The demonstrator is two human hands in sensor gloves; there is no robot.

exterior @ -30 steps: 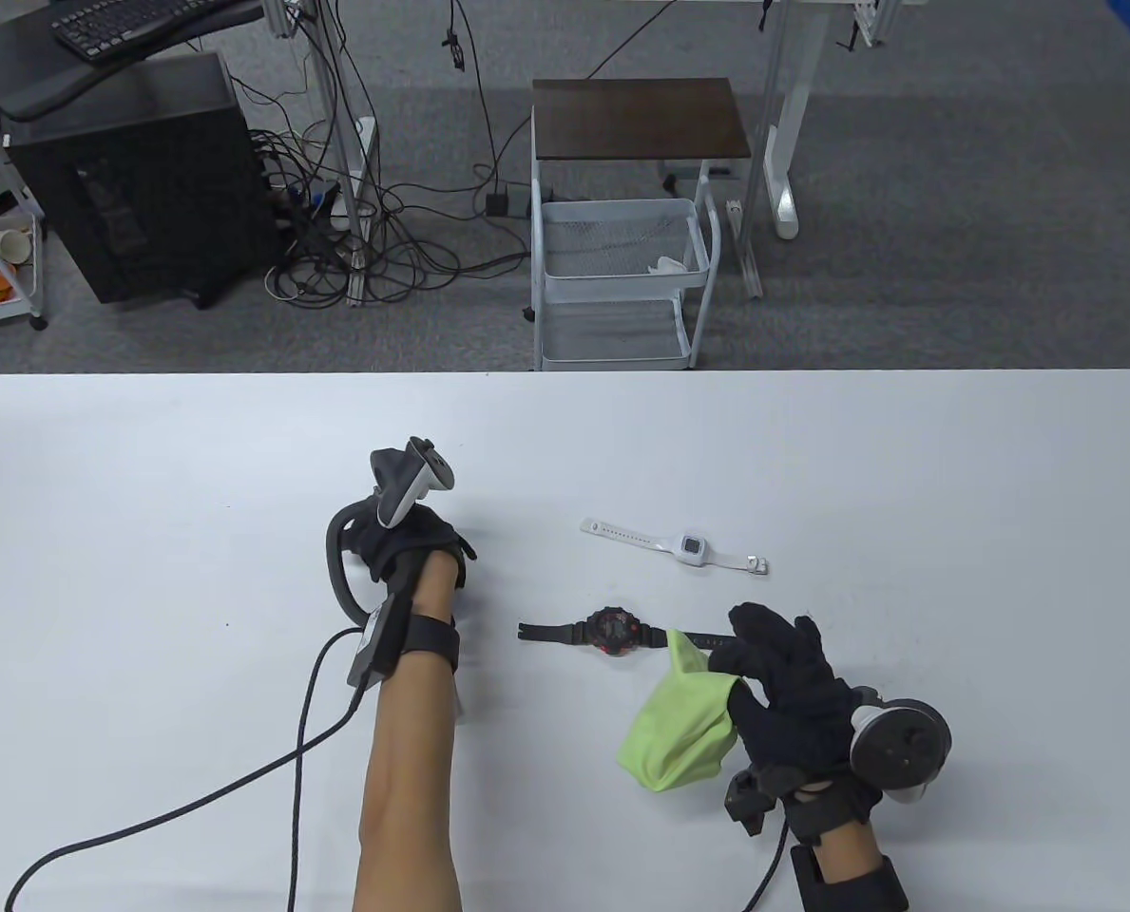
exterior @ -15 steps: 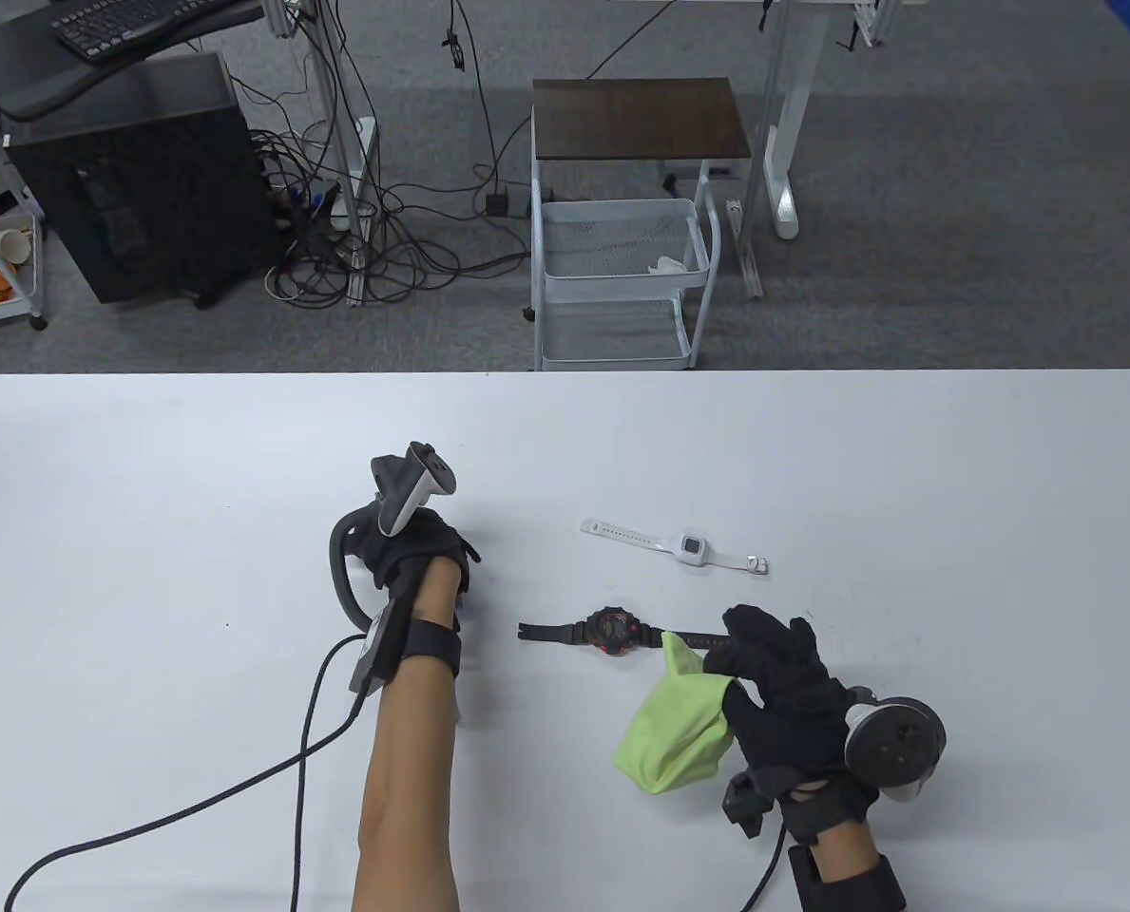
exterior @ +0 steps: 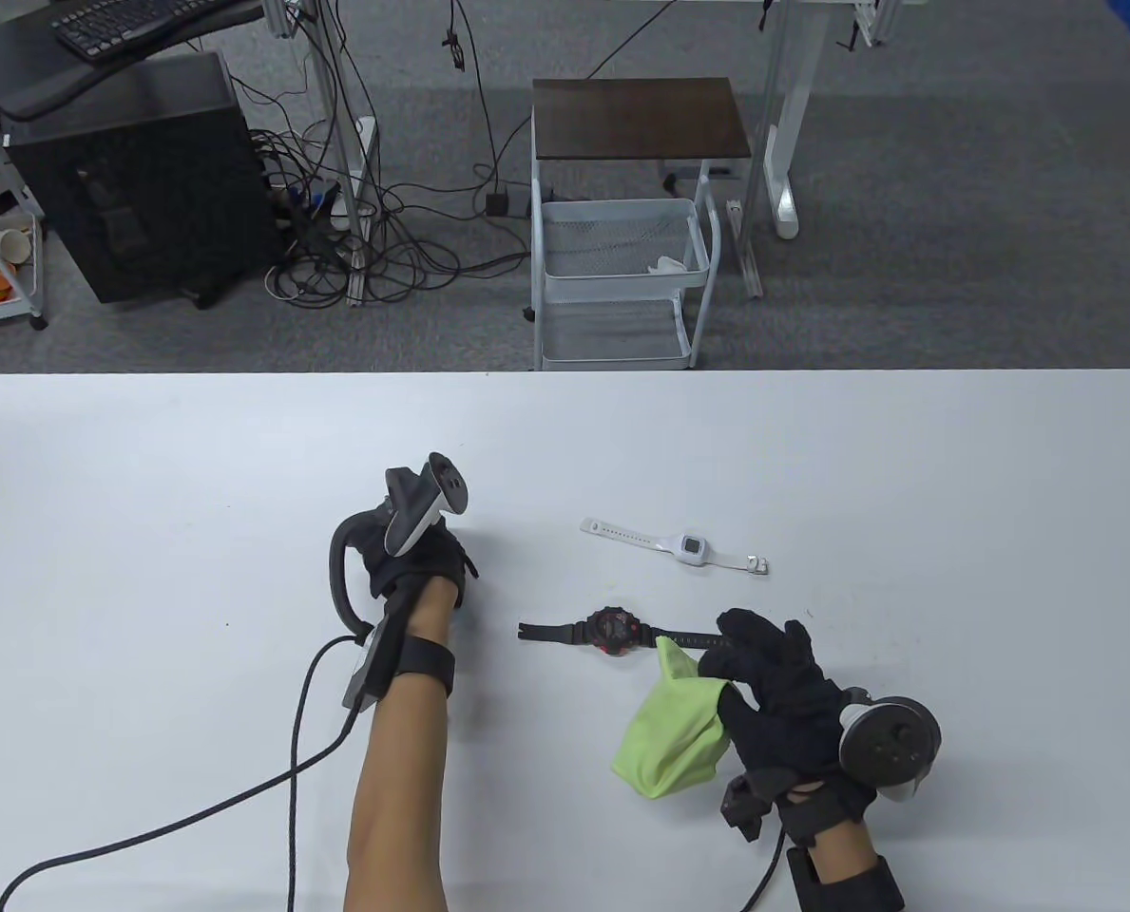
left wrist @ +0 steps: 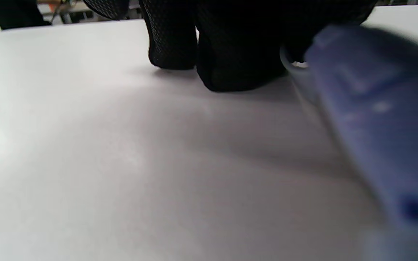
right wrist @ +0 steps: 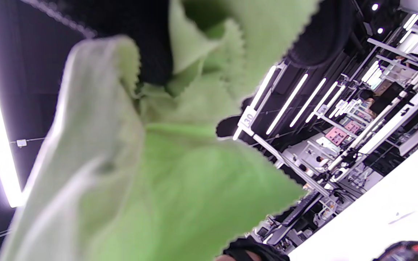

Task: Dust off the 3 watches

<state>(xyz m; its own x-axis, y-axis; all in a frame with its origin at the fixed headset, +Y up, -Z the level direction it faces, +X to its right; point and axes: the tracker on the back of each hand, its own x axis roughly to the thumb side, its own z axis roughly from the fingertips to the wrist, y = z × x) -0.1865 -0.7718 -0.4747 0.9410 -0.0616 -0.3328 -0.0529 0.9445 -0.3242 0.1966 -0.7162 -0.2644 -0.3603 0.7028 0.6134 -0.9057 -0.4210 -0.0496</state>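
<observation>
Across the lower half of the table view spreads a white table (exterior: 146, 456) with rounded far corners. Near its centre lies a white watch (exterior: 690, 547), strap laid flat; just below it a black watch with a red face (exterior: 610, 630) lies stretched out too. At lower right the right hand (exterior: 778, 698) pinches a bunched green cloth (exterior: 671, 736), which hangs to the left of the palm, its upper corner just beside the black watch's strap; the fingertips reach over that strap's right end. Left of centre the left hand (exterior: 412, 560) rests knuckles-up on the table, fingers curled under; what they hold is hidden from this angle. A black cable (exterior: 241, 788) trails from that wrist to the bottom left. Beyond the table, grey carpet carries a white wire trolley (exterior: 622, 285) with a dark top at upper centre, a black computer tower (exterior: 137, 180) at upper left and tangled leads beside it.

Seen from the left wrist, gloved fingers (left wrist: 172, 43) press down on the white surface at the top, curled beside a blurred blue strap (left wrist: 376, 119), apparently a third watch, running down the right edge; whether they grip it I cannot tell.

Seen from the right wrist, the green cloth (right wrist: 180, 174) fills most of the frame, gathered in black-gloved fingers at the top. Ceiling light strips and shelving show at right, white tabletop at lower right.
</observation>
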